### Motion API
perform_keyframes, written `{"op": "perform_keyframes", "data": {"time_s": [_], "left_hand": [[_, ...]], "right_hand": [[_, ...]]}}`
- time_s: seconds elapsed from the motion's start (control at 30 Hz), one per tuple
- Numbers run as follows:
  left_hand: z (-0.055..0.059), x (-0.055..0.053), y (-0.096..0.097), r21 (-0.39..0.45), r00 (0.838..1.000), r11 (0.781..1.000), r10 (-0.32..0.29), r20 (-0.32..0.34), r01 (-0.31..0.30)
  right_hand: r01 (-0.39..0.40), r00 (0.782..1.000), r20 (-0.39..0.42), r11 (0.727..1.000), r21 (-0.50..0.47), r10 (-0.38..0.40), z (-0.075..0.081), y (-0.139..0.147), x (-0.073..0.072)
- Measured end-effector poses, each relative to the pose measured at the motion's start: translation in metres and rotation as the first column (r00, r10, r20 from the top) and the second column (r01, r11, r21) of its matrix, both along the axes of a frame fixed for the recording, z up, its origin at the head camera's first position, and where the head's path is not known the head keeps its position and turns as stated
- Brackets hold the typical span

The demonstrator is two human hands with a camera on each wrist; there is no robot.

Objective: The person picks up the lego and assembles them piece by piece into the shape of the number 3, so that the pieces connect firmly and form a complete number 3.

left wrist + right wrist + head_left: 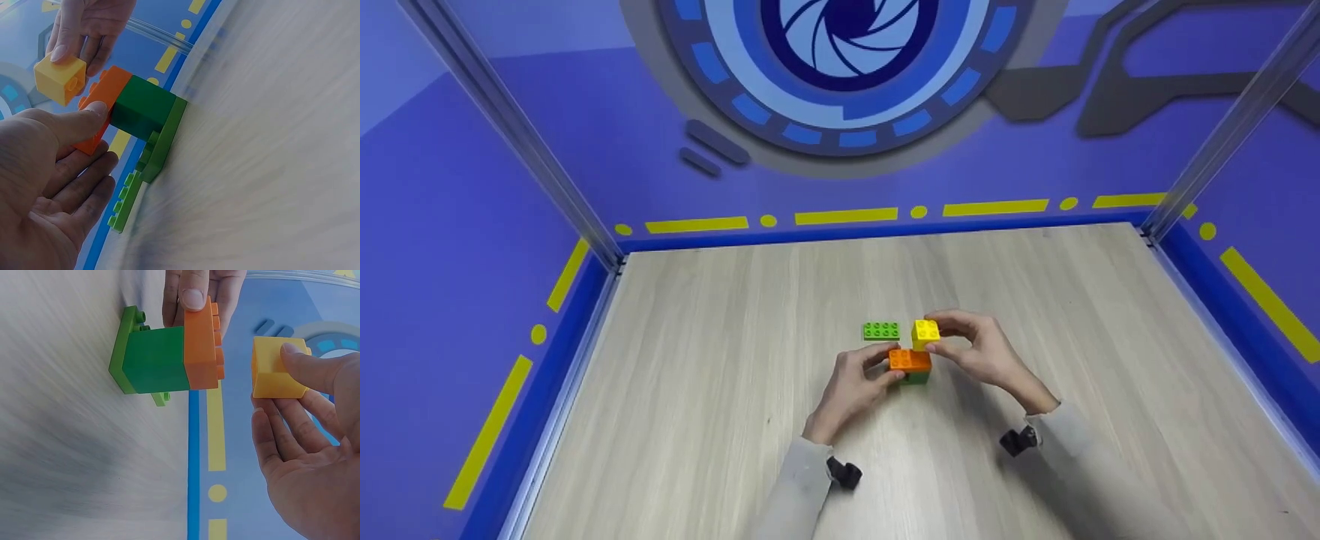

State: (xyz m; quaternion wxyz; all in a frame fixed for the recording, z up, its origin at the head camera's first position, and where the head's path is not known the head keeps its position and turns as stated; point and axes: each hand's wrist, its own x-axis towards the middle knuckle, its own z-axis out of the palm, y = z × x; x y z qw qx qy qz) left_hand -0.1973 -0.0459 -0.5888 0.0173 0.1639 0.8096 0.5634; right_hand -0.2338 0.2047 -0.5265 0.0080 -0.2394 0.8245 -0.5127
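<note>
My left hand [855, 381] pinches an orange brick [915, 360] between thumb and fingers. That brick sits on a dark green block [144, 106], which stands on one end of a flat green studded plate [164, 143] on the table. My right hand [984, 351] holds a yellow brick [925, 331] by its sides, studs up. In the right wrist view the yellow brick [277, 368] is above the orange brick [200, 354], with a gap between them. A separate thin light green plate [881, 331] lies on the table just behind the stack.
The pale wood-grain table [697, 360] is bordered by blue panels and metal posts [540, 157] at its back corners. Each wrist carries a small black device [844, 474] at the sleeve.
</note>
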Motion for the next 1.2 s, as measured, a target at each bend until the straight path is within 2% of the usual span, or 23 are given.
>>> {"op": "perform_keyframes", "data": {"time_s": [0.3, 0.6, 1.2], "left_hand": [[0.001, -0.001, 0.002, -0.010, 1.000, 1.000, 0.004, -0.007, -0.004], [-0.001, 0.001, 0.001, -0.020, 1.000, 1.000, 0.011, 0.008, -0.011], [-0.001, 0.000, 0.001, -0.006, 1.000, 1.000, 0.013, 0.010, -0.013]], "right_hand": [[0.007, 1.000, 0.004, 1.000, 0.013, -0.007, 0.000, 0.000, 0.003], [-0.008, 1.000, -0.006, 1.000, 0.018, 0.008, -0.008, 0.001, 0.003], [-0.006, 0.999, 0.032, 0.999, 0.039, 0.005, -0.013, -0.001, 0.006]]}}
